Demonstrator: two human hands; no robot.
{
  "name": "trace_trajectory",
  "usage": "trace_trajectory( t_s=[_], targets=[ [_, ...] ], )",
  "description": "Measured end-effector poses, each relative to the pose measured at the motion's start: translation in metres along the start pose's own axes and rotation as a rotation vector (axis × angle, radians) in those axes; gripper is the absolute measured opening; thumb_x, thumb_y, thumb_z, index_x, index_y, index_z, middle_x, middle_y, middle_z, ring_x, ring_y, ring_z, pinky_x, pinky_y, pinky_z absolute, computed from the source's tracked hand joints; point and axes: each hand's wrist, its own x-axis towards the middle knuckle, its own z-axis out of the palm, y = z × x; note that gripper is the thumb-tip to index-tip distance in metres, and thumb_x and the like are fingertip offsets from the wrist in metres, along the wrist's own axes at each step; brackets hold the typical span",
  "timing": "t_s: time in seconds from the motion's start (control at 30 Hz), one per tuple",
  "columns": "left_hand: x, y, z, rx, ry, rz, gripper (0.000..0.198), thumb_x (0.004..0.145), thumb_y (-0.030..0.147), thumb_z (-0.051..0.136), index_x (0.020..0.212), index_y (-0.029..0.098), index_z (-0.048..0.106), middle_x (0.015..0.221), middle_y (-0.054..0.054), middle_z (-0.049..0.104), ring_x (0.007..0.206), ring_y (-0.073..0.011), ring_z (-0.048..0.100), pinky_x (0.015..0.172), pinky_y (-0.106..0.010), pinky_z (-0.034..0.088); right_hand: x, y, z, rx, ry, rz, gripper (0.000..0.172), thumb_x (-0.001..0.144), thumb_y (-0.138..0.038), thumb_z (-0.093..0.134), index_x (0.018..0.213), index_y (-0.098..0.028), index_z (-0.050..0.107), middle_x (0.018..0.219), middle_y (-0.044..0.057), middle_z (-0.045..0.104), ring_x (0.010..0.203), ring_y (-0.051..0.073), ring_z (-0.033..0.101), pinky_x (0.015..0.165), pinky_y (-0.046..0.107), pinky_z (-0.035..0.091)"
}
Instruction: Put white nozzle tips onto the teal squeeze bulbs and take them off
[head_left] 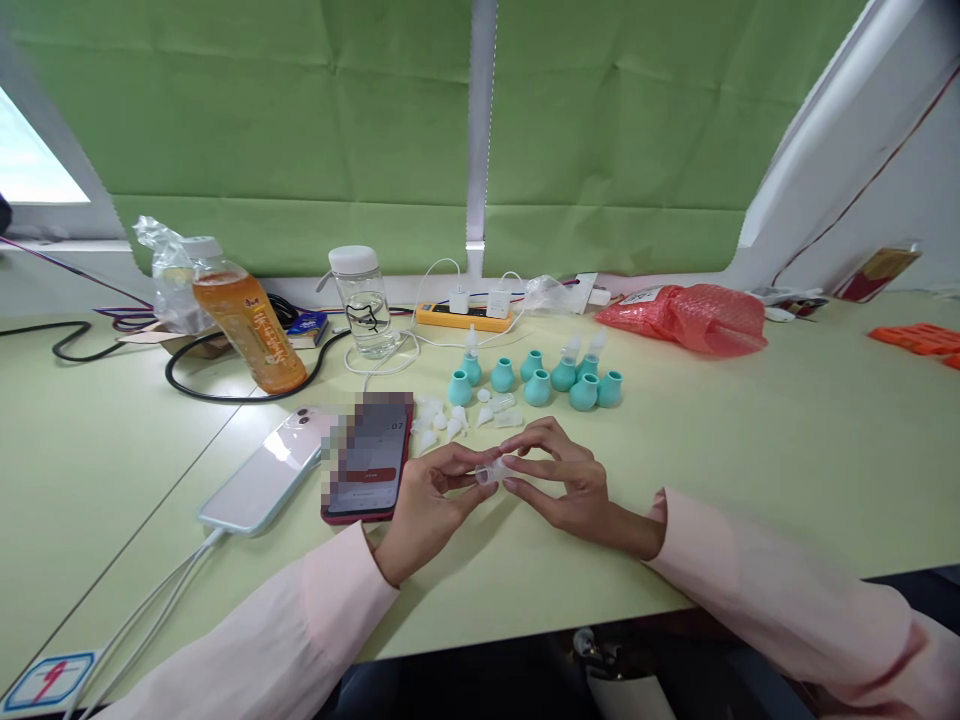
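Just below the centre of the frame, a small clear plastic tube [487, 473] is held level between two hands above the table [735, 450]. The left hand [427, 505] has thumb and fingertips pinched on its wide end; the right hand [566, 490] has thumb and fingers closed about the other end, the upper fingers bent over it. Whether a second piece sits under the right fingertips cannot be told. The two-sided fingertip grip probably serves to steady so light a part while leaving its wide end uncovered.

Directly beyond the fingers lie loose clear and whitish plastic pieces [454, 422], likely grouped there for short reach. Behind them, right of centre, stand teal bulbs [537, 388], openings upward, apparently resting on their rounded bases; three carry clear tips.

To the left, a dark phone [371, 460] lies beside the left hand, and a pale phone [262, 470] lies farther out on its cable. At the rear, an orange power strip [463, 318] sits against the wall, presumably to keep its chargers off the working area.
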Motion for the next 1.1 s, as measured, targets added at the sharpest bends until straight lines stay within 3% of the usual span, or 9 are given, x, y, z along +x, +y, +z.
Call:
trace_trajectory(
  t_s=[0.53,0.73,1.1],
  targets=[
    [-0.0012,-0.0008,0.0002,0.003,-0.006,0.025,0.017,0.062,0.02,0.066,0.078,0.016,0.06,0.084,-0.004,0.067,0.08,-0.018,0.062,0.071,-0.027,0.052,-0.0003,-0.0003,-0.0003,0.03,-0.006,0.003,0.032,0.068,-0.01,0.06,0.093,-0.031,0.061,0.092,0.003,0.058,0.085,0.017,0.051,0.075,0.039,0.043],
    [-0.0022,-0.0022,-0.0005,0.003,-0.004,0.035,0.016,0.063,0.019,0.065,0.078,0.015,0.06,0.084,-0.004,0.067,0.08,-0.0172,0.062,0.071,-0.025,0.052,-0.0006,-0.0006,0.0009,0.09,-0.001,0.062,0.028,0.068,-0.011,0.06,0.09,-0.03,0.062,0.092,0.003,0.058,0.086,0.017,0.05,0.071,0.037,0.044],
    [-0.0059,-0.0095,0.0015,0.128,0.054,0.23,0.01,0.066,0.014,0.062,0.076,0.016,0.058,0.087,-0.005,0.067,0.088,-0.0185,0.061,0.073,-0.025,0.053,-0.0011,0.0003,0.0013,0.254,-0.041,0.178,0.033,0.067,-0.009,0.061,0.09,-0.032,0.063,0.095,0.002,0.058,0.09,0.018,0.048,0.076,0.039,0.043]
  ],
)
